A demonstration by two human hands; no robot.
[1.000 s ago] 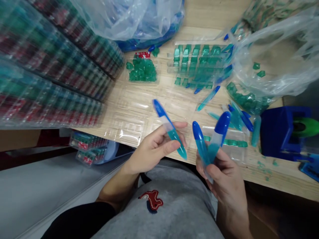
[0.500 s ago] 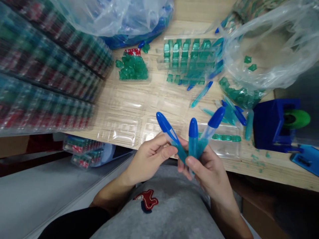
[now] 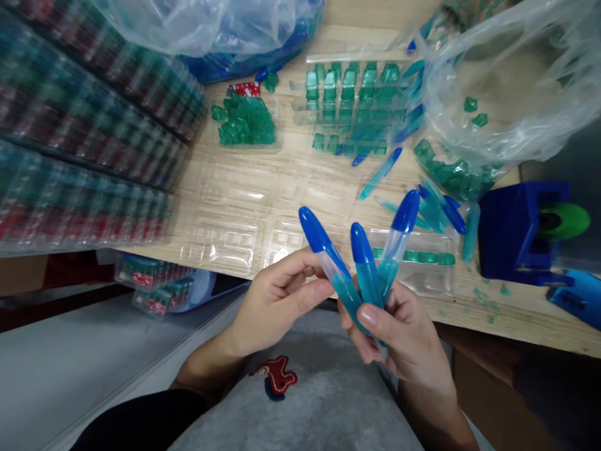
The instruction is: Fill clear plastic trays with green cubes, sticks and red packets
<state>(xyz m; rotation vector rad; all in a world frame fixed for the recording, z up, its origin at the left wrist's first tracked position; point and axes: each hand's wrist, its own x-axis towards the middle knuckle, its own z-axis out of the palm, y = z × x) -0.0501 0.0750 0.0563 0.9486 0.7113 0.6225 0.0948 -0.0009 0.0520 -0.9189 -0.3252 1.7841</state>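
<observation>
Three blue-tipped teal pieces (image 3: 369,275) fan upward from my right hand (image 3: 406,338), whose thumb and fingers pinch their lower ends. Just left of them is my left hand (image 3: 282,300), its thumb and index finger apart beside the leftmost piece; it holds nothing that I can see. Behind the hands lie clear moulded trays (image 3: 223,244) on the wooden table (image 3: 197,169). Another clear tray (image 3: 429,285) with a row of green pieces (image 3: 429,257) sits behind my right hand.
Stacked filled packs (image 3: 79,194) line the left side. Green chunks (image 3: 246,122) fill a small tray, with filled trays (image 3: 350,94) beyond. Plastic bags (image 3: 507,138) stand at the back and right. A blue tape dispenser (image 3: 502,232) is at the right edge.
My left hand has let go of the leftmost blue-tipped piece. All three pieces are now together in my right hand, which has shifted slightly right.
</observation>
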